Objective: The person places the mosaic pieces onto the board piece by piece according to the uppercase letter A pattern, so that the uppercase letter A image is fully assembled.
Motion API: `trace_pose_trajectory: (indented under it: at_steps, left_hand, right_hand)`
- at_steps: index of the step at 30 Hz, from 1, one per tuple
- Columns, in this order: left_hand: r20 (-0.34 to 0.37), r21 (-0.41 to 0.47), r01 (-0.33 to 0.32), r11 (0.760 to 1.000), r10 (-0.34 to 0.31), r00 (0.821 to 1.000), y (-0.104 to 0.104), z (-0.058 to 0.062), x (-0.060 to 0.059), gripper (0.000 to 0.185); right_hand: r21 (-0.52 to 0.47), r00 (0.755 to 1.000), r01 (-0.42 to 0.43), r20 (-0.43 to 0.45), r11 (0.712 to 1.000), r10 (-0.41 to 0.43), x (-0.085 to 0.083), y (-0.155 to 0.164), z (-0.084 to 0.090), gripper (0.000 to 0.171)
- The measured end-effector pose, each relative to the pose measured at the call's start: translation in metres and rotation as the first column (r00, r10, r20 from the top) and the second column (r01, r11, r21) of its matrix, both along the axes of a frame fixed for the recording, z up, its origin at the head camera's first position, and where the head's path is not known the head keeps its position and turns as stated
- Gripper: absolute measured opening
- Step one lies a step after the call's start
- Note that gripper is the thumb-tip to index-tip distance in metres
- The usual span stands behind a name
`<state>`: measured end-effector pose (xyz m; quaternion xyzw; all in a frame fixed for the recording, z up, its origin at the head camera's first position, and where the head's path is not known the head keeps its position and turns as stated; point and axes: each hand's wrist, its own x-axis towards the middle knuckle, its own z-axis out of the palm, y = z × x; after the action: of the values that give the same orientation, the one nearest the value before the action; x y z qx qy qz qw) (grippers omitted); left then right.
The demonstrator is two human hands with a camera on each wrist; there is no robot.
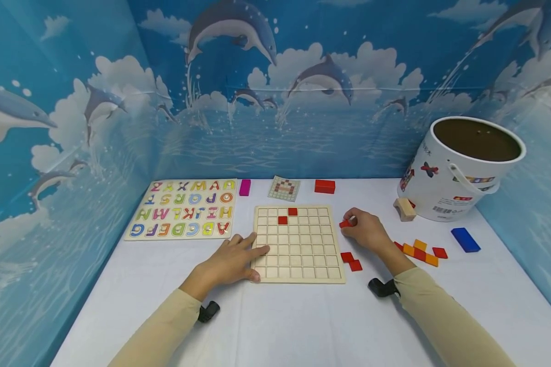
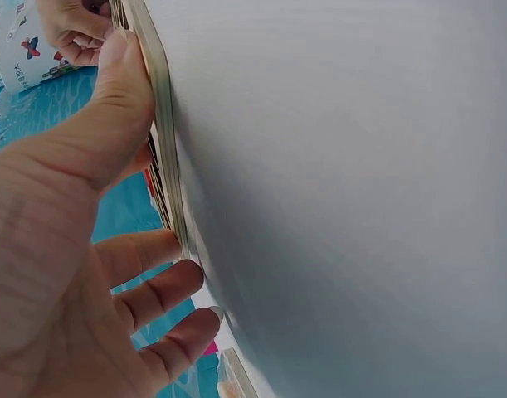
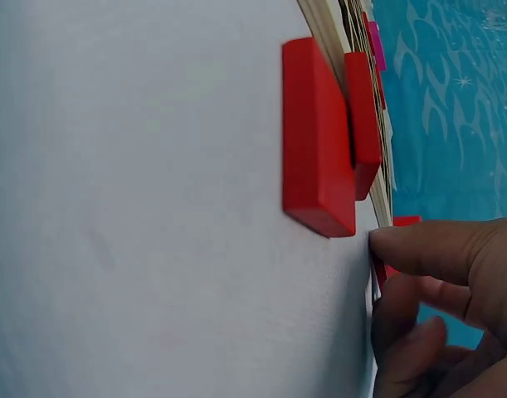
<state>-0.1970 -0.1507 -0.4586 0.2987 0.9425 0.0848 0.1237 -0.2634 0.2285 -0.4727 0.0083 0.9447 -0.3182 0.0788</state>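
My left hand (image 1: pixel 231 260) rests on the left edge of a wooden grid board (image 1: pixel 301 260), its fingers spread. In the left wrist view the thumb (image 2: pixel 124 70) lies along the board's edge. Two red square tiles sit diagonally in the upper cells, one tile (image 1: pixel 292 211) in the top row and another tile (image 1: pixel 282 220) a row below. Beside the board's right edge, my right hand (image 1: pixel 367 232) pinches a red tile (image 1: pixel 344 224) at the table surface. Two more red tiles (image 1: pixel 355 265) lie nearer me; the right wrist view shows these tiles (image 3: pixel 311 141) close up.
Right of my right forearm lie several orange and red tiles (image 1: pixel 420 245). A blue block (image 1: pixel 466 239), a wooden arch block (image 1: pixel 404 209) and a white bucket (image 1: pixel 445 188) stand farther right. Behind the board are a pattern card (image 1: pixel 284 188) and red block (image 1: pixel 325 186); an alphabet board (image 1: pixel 183 209) lies left.
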Motion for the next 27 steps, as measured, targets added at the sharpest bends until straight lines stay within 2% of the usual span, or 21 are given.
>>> trace_pose_trajectory:
  at_steps: [6, 9, 11, 13, 16, 19, 22, 24, 27]
  left_hand:
    - [-0.005, 0.011, 0.009, 1.000, -0.009, 1.000, -0.002, -0.001, -0.001, 0.078]
    - [-0.014, 0.007, 0.009, 1.000, -0.009, 1.000, -0.003, -0.001, -0.002, 0.078]
    - [-0.016, 0.003, 0.007, 1.000, -0.007, 1.000, -0.003, -0.001, -0.002, 0.079]
    - [-0.020, -0.004, 0.005, 1.000, -0.005, 1.000, -0.003, 0.000, -0.003, 0.079]
    - [-0.022, -0.012, 0.004, 1.000, -0.005, 1.000, -0.003, 0.001, -0.003, 0.079]
    - [-0.020, -0.013, 0.008, 1.000, -0.008, 1.000, -0.003, 0.002, -0.003, 0.078]
    - [-0.017, -0.012, 0.005, 1.000, -0.005, 1.000, -0.003, 0.001, -0.003, 0.078]
    - [-0.014, -0.010, 0.004, 1.000, -0.004, 1.000, -0.002, 0.001, -0.003, 0.078]
    - [-0.013, -0.016, 0.008, 1.000, -0.008, 1.000, -0.002, -0.002, -0.003, 0.078]
  right_hand:
    - [-0.036, 1.000, -0.012, 0.009, 0.999, 0.012, -0.003, 0.004, 0.002, 0.033]
    - [-0.121, 0.999, -0.008, 0.044, 0.993, 0.014, -0.006, 0.006, 0.006, 0.037]
    - [-0.219, 0.997, 0.003, 0.074, 0.976, 0.013, -0.009, 0.005, 0.011, 0.041]
    - [-0.334, 0.995, 0.016, 0.096, 0.943, 0.017, -0.012, -0.002, 0.017, 0.044]
    - [-0.487, 0.993, 0.018, 0.111, 0.873, 0.041, -0.018, -0.021, 0.025, 0.044]
    - [-0.584, 0.989, -0.011, 0.111, 0.812, 0.093, -0.022, -0.046, 0.030, 0.043]
    - [-0.622, 0.981, -0.050, 0.114, 0.781, 0.154, -0.025, -0.072, 0.029, 0.041]
    - [-0.627, 0.974, -0.072, 0.125, 0.776, 0.191, -0.026, -0.089, 0.026, 0.039]
    - [-0.577, 0.962, -0.114, 0.139, 0.808, 0.234, -0.025, -0.111, 0.018, 0.035]
